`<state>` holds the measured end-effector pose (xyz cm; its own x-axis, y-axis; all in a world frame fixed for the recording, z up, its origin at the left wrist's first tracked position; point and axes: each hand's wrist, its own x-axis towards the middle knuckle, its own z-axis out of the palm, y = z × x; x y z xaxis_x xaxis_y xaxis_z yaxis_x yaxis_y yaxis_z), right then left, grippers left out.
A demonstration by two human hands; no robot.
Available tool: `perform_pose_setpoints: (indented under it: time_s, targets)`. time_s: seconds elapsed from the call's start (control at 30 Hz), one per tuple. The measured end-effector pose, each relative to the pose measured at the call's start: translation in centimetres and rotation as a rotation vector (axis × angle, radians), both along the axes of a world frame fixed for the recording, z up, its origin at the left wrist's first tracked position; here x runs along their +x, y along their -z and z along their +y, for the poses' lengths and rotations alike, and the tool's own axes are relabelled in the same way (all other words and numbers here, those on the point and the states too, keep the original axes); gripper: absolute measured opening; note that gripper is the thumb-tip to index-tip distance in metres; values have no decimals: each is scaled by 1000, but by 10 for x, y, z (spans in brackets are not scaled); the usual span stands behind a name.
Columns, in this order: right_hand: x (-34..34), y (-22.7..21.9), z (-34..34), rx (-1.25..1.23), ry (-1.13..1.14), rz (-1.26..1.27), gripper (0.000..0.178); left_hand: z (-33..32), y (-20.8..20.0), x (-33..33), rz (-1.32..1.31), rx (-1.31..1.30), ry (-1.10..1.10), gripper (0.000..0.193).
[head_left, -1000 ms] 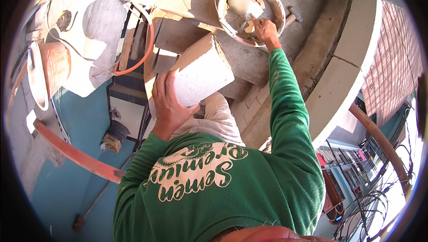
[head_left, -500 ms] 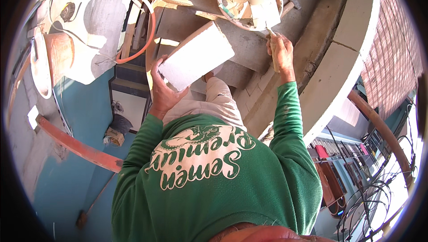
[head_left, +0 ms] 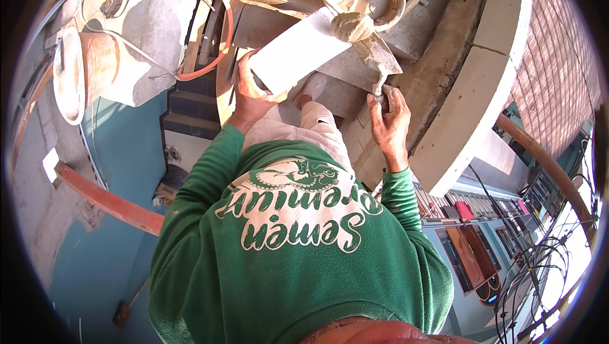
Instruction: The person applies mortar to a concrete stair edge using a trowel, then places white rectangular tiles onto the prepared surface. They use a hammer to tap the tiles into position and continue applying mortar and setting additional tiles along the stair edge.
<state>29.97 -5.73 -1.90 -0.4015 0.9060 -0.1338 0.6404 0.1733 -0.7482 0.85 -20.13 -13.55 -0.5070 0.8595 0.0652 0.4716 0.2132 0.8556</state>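
Observation:
A white rectangular block [head_left: 298, 52] is gripped at its near left end by my left hand [head_left: 251, 93], tilted up toward the far right. My right hand [head_left: 389, 121] is closed round the handle of a trowel [head_left: 379, 52]. Grey wet mortar [head_left: 352, 27] is heaped on the blade, close beside the far right end of the block; whether they touch I cannot tell. Just beyond the blade stands a round bucket [head_left: 398, 11] with mortar inside, its near rim partly behind the trowel load.
On the right runs a curved wall of pale blocks [head_left: 472, 100]. A hammer [head_left: 413, 0] lies beside the bucket. An orange hose [head_left: 227, 39] loops at the left above dark steps [head_left: 193, 112]. A red beam [head_left: 108, 198] is at lower left, tangled cables [head_left: 539, 268] at lower right.
The trowel has come out of the bucket toward me, loaded with mortar, its blade now beside the block. My left hand has shifted the block slightly right and farther away.

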Motion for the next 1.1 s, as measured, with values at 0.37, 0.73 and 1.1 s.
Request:
perform_pose_setpoints:
  time_s: [0.37, 0.73, 1.1]
  targets:
    - [-58, 32, -60, 224, 4, -100, 30, 25, -14, 0, 99, -55, 46, 120]
    - [-75, 97, -75, 303, -24, -54, 38, 52, -9, -8, -14, -1, 68, 124]
    - [-31, 105, -48, 281, -232, -116, 38, 66, -8, -19, -77, 86, 44, 123]
